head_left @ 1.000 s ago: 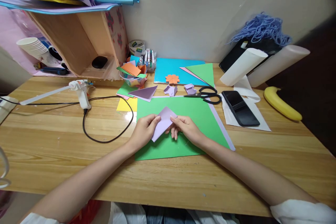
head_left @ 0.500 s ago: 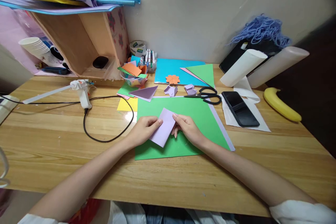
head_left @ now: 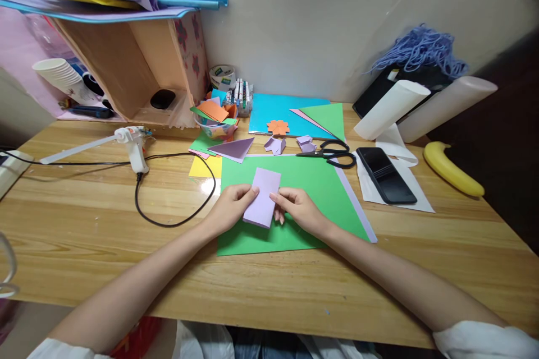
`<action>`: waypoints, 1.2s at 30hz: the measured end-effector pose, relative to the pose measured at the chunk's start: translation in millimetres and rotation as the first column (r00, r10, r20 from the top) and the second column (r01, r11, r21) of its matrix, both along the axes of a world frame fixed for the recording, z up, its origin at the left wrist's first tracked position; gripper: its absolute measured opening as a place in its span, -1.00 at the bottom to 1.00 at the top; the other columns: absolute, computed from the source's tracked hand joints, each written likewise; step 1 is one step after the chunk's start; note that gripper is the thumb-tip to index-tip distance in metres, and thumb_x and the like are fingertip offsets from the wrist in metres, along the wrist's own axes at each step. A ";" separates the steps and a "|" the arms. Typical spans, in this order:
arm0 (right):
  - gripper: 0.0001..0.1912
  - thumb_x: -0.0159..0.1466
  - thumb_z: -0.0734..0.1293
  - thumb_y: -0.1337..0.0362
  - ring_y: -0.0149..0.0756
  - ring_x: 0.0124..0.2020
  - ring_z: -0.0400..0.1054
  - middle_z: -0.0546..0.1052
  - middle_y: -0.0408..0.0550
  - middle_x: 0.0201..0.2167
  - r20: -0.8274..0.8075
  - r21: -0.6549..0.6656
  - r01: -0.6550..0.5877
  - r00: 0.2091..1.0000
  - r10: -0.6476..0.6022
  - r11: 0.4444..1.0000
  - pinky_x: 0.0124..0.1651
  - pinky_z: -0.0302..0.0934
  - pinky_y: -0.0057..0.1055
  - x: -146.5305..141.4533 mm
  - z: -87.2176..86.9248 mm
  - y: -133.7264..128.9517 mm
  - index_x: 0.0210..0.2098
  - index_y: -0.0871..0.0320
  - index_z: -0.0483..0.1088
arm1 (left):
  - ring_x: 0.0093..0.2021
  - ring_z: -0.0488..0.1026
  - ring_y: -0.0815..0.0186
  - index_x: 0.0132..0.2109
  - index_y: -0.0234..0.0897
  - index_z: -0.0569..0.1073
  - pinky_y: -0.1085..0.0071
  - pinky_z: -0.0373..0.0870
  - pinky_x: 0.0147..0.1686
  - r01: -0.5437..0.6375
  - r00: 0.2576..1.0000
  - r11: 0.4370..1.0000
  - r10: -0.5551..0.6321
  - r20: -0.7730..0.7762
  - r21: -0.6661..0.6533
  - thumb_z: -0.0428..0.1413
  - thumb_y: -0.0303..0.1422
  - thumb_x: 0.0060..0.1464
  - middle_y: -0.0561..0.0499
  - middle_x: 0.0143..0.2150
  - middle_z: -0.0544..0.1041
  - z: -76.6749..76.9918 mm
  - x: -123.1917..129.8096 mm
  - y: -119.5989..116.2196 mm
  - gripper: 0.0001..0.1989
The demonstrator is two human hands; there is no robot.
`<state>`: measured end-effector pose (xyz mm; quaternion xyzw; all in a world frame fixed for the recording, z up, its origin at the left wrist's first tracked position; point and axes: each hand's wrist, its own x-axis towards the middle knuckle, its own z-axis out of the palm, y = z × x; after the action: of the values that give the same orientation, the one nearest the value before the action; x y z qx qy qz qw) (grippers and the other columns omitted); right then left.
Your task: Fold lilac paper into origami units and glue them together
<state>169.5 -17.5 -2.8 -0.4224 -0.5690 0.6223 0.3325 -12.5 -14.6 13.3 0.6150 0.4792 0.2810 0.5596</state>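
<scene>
A folded piece of lilac paper is held between my two hands, tilted a little, over a green paper sheet. My left hand pinches its left edge, thumb on top. On the opposite edge, my right hand grips it with the thumb in front and the other fingers partly hidden behind. Beyond the paper lie two small lilac folded pieces, a lilac paper triangle and an orange paper flower. Black-handled scissors rest across the green sheet's far edge.
To the left, a glue gun stands with its black cord looped on the wooden table. A bowl of paper scraps sits behind. On the right are a phone, a banana and paper rolls.
The lilac paper has been turned more upright, and its lower end has swung slightly right. My right thumb has moved down along its edge, while both hands keep hold of it.
</scene>
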 end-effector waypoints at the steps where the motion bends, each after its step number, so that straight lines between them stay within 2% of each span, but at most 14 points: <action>1: -0.59 0.18 0.26 0.03 -0.51 -0.69 0.23 0.38 -0.17 -0.69 0.001 0.007 0.002 1.000 -0.002 1.000 -0.58 0.14 -0.53 0.3 -0.4 -0.1 -0.60 0.23 0.28 | -0.57 0.26 0.43 -0.42 -0.38 0.36 0.53 0.18 -0.61 0.029 0.999 0.997 -0.026 0.034 -0.073 -0.07 -0.10 0.10 0.07 -0.56 0.33 0.9 -0.9 0.5 -0.60; 3: -0.59 0.17 0.25 0.02 -0.51 -0.69 0.24 0.38 -0.17 -0.69 0.002 0.015 0.004 1.000 -0.004 1.000 -0.58 0.14 -0.53 0.9 -1.2 -0.3 -0.60 0.23 0.28 | -0.62 0.29 0.42 -0.39 -0.41 0.39 0.52 0.23 -0.63 0.114 0.992 0.974 -0.099 0.082 -0.198 -0.04 -0.09 0.08 0.03 -0.56 0.40 2.6 -2.8 1.4 -0.59; 6: -0.60 0.17 0.26 0.02 -0.50 -0.68 0.25 0.38 -0.16 -0.67 0.011 0.021 0.011 1.000 -0.011 1.000 -0.58 0.15 -0.52 1.2 -2.4 -0.3 -0.59 0.23 0.28 | -0.67 0.32 0.45 -0.39 -0.42 0.40 0.54 0.22 -0.66 0.194 0.979 0.945 -0.170 0.113 -0.264 -0.01 -0.10 0.07 -0.05 -0.54 0.48 3.5 -4.4 2.2 -0.60; 14: -0.60 0.19 0.24 0.01 -0.47 -0.64 0.28 0.40 -0.15 -0.65 0.015 0.002 -0.041 0.999 0.041 0.999 -0.53 0.20 -0.51 0.7 -2.2 -0.6 -0.54 0.25 0.32 | -0.70 0.30 0.49 -0.42 -0.42 0.39 0.58 0.21 -0.69 0.101 0.992 0.975 -0.084 0.095 -0.196 -0.01 -0.10 0.08 -0.02 -0.57 0.48 2.5 1.5 -1.7 -0.60; 18: -0.57 0.18 0.24 0.00 -0.50 -0.69 0.24 0.38 -0.16 -0.69 0.040 0.016 -0.005 0.999 0.004 1.000 -0.59 0.13 -0.54 0.1 -2.2 -0.9 -0.60 0.24 0.29 | -0.68 0.30 0.49 -0.39 -0.42 0.40 0.59 0.22 -0.69 0.105 0.988 0.978 -0.082 0.134 -0.178 -0.01 -0.12 0.09 0.00 -0.57 0.45 1.2 3.6 -3.8 -0.61; 23: -0.56 0.16 0.25 -0.01 -0.52 -0.72 0.20 0.36 -0.18 -0.72 0.046 0.035 0.038 0.998 -0.040 0.999 -0.63 0.08 -0.55 0.1 -2.1 -0.8 -0.63 0.23 0.26 | -0.58 0.38 0.44 -0.33 -0.42 0.42 0.60 0.27 -0.66 0.141 0.976 0.972 -0.105 0.189 -0.187 0.06 -0.14 0.04 -0.02 -0.50 0.46 0.4 6.1 -6.2 -0.65; 27: -0.56 0.15 0.25 -0.04 -0.50 -0.70 0.23 0.38 -0.16 -0.69 0.015 -0.013 -0.009 1.000 0.009 1.000 -0.60 0.13 -0.53 0.4 -0.5 0.0 -0.58 0.24 0.29 | -0.69 0.28 0.52 -0.36 -0.42 0.40 0.63 0.20 -0.71 0.107 0.985 0.977 -0.079 0.156 -0.183 0.03 -0.15 0.06 0.02 -0.59 0.43 0.7 7.3 -7.6 -0.65; 30: -0.58 0.11 0.29 -0.04 -0.49 -0.66 0.26 0.39 -0.16 -0.66 -0.003 -0.051 -0.066 0.998 0.066 0.997 -0.56 0.16 -0.53 -0.1 0.5 0.2 -0.53 0.26 0.33 | -0.66 0.31 0.49 -0.38 -0.41 0.40 0.63 0.21 -0.71 0.083 0.985 0.985 -0.058 0.163 -0.150 0.04 -0.14 0.05 0.03 -0.58 0.42 1.5 7.1 -7.6 -0.65; 36: -0.54 0.10 0.29 -0.06 -0.50 -0.69 0.23 0.38 -0.15 -0.69 0.005 -0.076 -0.034 0.999 0.035 0.996 -0.60 0.12 -0.53 -1.0 -0.1 -0.2 -0.59 0.25 0.31 | -0.61 0.34 0.46 -0.37 -0.39 0.42 0.61 0.23 -0.69 0.073 0.990 0.992 -0.060 0.131 -0.101 0.04 -0.12 0.04 0.05 -0.56 0.40 2.0 6.7 -6.7 -0.65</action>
<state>168.4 -17.7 -2.9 -0.4268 -0.5531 0.6479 0.3036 -5.8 -21.3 15.4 0.5809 0.4358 0.2751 0.6300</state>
